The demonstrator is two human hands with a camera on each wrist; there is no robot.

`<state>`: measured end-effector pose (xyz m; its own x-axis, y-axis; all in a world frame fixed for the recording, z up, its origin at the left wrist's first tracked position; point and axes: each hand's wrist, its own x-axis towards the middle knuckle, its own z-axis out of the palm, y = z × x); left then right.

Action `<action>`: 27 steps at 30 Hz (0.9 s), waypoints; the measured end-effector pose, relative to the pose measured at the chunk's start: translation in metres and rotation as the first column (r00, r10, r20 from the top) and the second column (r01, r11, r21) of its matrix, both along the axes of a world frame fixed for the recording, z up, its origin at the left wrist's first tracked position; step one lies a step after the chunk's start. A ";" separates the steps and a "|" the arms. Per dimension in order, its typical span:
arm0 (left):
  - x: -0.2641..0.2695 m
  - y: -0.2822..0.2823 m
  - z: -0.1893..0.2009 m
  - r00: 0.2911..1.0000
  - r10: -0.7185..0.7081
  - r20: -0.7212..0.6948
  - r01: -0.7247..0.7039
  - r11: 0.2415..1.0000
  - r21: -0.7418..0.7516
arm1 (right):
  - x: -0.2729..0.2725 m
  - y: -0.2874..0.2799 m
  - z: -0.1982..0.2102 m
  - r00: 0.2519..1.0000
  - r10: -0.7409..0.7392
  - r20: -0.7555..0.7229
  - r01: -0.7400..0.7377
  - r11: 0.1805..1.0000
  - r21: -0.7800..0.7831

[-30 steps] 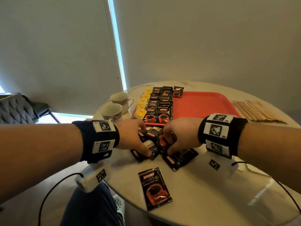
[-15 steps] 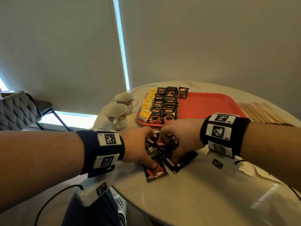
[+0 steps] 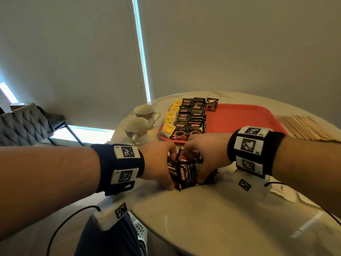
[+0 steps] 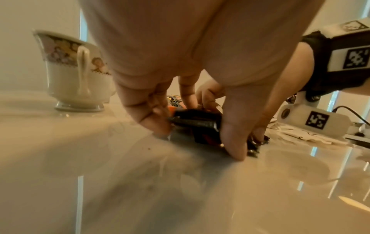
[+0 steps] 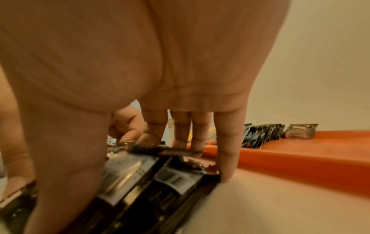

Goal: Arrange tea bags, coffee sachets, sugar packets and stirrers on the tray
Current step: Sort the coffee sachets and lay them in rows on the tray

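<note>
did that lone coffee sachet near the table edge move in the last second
Yes. It no longer lies alone at the near table edge; it has gone toward the red tray, into the sachet pile both hands gather.

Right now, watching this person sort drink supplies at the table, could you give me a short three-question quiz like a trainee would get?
1. True or false: both hands grip one bunch of coffee sachets on the table, in front of the red tray.
2. Where do the wooden stirrers lie? A) on the tray B) on the table right of the tray C) in a cup
3. Fill in: the yellow-tagged tea bags line the tray's ____ edge.

Key
1. True: the left hand and right hand close on the bunch from either side.
2. B
3. left
</note>
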<state>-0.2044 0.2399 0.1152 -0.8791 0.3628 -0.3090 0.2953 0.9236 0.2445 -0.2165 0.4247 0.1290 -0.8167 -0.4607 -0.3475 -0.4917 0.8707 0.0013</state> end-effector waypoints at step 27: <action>-0.021 0.011 -0.015 0.910 0.259 0.323 -0.413 0.532 0.739 | -0.004 0.014 -0.005 0.976 -0.209 0.064 0.216 0.887 -0.408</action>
